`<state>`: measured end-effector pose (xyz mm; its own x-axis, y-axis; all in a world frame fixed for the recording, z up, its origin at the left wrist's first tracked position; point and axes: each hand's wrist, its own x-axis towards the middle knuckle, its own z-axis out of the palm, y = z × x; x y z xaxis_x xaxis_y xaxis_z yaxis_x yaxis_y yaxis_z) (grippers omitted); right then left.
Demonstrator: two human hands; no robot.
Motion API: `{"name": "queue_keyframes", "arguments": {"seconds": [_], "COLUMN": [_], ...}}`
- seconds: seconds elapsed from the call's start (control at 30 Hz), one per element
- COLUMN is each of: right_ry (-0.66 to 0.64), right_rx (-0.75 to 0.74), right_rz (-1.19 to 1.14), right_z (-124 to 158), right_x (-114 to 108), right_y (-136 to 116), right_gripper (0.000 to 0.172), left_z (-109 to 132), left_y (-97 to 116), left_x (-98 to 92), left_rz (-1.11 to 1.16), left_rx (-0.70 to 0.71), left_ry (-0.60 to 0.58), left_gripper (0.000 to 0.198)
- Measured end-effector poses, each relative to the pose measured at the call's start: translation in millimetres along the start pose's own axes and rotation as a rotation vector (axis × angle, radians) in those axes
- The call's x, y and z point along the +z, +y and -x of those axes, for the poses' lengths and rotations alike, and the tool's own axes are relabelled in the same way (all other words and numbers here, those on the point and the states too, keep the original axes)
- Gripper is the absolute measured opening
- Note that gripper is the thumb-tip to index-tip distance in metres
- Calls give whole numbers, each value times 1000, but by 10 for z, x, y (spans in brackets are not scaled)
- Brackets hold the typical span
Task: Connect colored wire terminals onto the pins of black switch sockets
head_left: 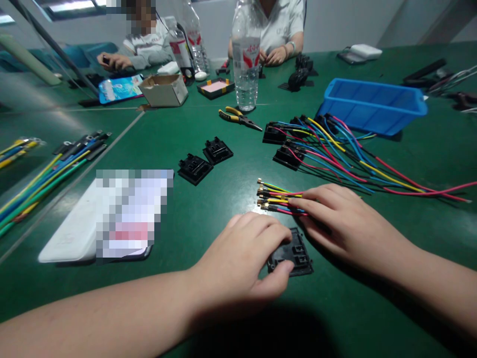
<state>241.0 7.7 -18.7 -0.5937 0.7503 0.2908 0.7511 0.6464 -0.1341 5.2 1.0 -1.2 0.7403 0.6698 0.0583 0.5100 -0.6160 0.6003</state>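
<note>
At lower centre the left hand (pixel 244 258) has its grip clamped on a black connector (pixel 298 252) lying on the table (pixel 208 199), while just above it the right hand (pixel 337 221), grip apart, presses flat on wires (pixel 276 200) running left-right, tips pointing left.

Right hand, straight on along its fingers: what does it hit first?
The right hand lies on the wires, fingers pointing left and slightly away. Past their brass tips comes bare table, then probably the nearer black housing; depth is hard to judge.
</note>
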Motion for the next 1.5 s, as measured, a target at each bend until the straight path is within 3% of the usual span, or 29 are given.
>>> {"name": "queue_keyframes", "arguments": {"seconds": [0.77,1.03,1.27,1.5], "right_ry": [15,-5,16,3], "right_rx": [-90,-58,-97,-81], "right_rz": [-8,-4,-56,-33], "right_z": [10,5,-2,3], "right_x": [-4,8,-17,-1], "right_y": [-10,-2,-23,-28], "right_gripper": [30,33,25,25], "left_z": [3,2,41,28], "left_y": [8,6,24,36], "left_x": [6,15,17,6], "left_rz": [-6,-3,-156,-202], "left_rx": [-5,-26,-106,-105], "left_ry": [6,23,32,5], "left_gripper": [23,38,64,63]}}
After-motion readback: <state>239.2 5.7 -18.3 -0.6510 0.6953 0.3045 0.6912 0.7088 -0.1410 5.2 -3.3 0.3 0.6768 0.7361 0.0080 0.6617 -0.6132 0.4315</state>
